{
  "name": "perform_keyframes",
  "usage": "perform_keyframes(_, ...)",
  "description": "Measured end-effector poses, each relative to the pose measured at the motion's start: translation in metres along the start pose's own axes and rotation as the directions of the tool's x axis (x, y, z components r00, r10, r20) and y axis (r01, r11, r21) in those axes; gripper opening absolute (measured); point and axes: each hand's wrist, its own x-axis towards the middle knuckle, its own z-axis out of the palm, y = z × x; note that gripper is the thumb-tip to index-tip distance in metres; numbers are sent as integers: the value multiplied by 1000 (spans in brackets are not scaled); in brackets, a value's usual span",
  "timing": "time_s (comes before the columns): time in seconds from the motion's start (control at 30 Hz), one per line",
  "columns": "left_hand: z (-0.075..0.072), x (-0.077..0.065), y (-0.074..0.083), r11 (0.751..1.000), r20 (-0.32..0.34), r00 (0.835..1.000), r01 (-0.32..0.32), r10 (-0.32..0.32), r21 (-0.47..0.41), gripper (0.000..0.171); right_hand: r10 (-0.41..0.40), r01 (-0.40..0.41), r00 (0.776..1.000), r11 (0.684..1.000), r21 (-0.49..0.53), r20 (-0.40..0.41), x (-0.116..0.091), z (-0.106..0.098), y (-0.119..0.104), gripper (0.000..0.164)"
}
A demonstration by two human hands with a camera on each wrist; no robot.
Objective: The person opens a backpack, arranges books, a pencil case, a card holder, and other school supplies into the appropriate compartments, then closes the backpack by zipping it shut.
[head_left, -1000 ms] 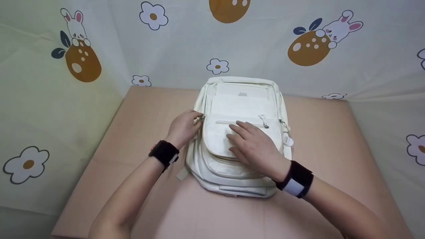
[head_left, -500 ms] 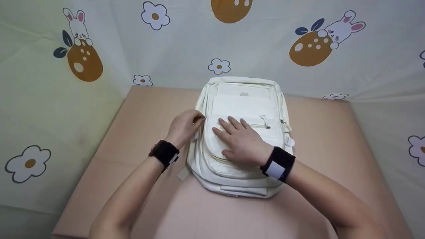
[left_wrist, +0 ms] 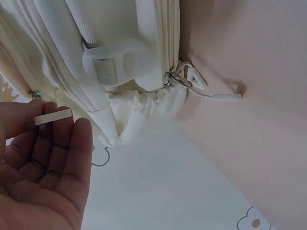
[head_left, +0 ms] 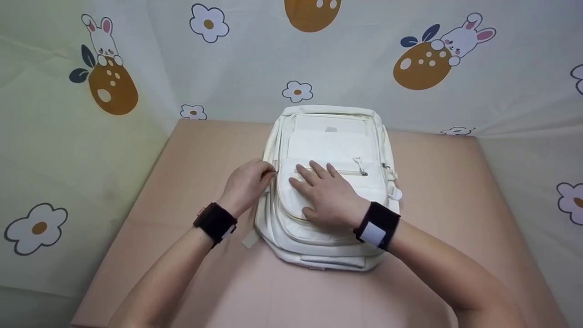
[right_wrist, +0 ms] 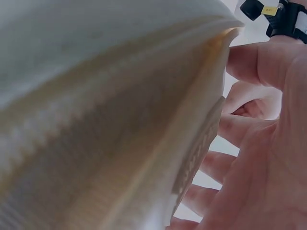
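A cream-white backpack lies front side up. At its left edge my left hand pinches a zipper pull, whose pale tab shows between thumb and fingers in the left wrist view. The metal slider sits just above the fingertips. With fingers spread, my right hand rests on the front pocket, below a short horizontal zipper. The right wrist view has that hand's fingers against the fabric, beside a zipper seam in close-up.
The backpack stands out on a pinkish-tan tabletop. Patterned cloth with bunnies and flowers hangs behind and at both sides. Another zipper with a corded pull and a white plastic buckle are on the backpack's side.
My right hand has come left and settled flat on the front pocket. The left hand has slid a little toward me along the left edge, still pinching the zipper pull.
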Motion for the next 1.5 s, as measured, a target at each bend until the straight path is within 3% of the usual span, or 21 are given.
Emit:
perform_keyframes(0.23, -1, -22, 8, 993, -48, 992, -113, 115, 33, 4, -5, 5, 1000, 1000, -1, 0, -1, 2, 1, 73)
perform_keyframes(0.43, 1, -30, 10, 991, -61, 990, -124, 127, 51, 4, -49, 51, 998, 998, 30, -44, -7, 0, 1, 71)
perform_keyframes(0.63, 3, -29, 9, 991, -73, 989, -129, 132, 41, 4, -119, 126, 977, 992, 31, -179, -36, -8, 1, 58)
perform_keyframes(0.8, 2, -28, 10, 991, -78, 988, -131, 133, 37, 4, -185, 191, 949, 982, -3, -255, -64, 3, 4, 49)
perform_keyframes(1.03, 1, -28, 11, 992, -67, 991, -116, 119, 46, 3, -183, 168, 962, 982, -89, -204, -70, 26, 4, 52)
perform_keyframes(1.2, 0, -32, 15, 990, -61, 990, -121, 125, 70, 5, -160, 147, 972, 985, -87, -174, -68, 31, 4, 50)
perform_keyframes(1.5, 0, -52, 28, 967, -80, 971, -214, 226, 138, 7, -159, 144, 969, 985, -94, -186, -68, 31, 4, 46)
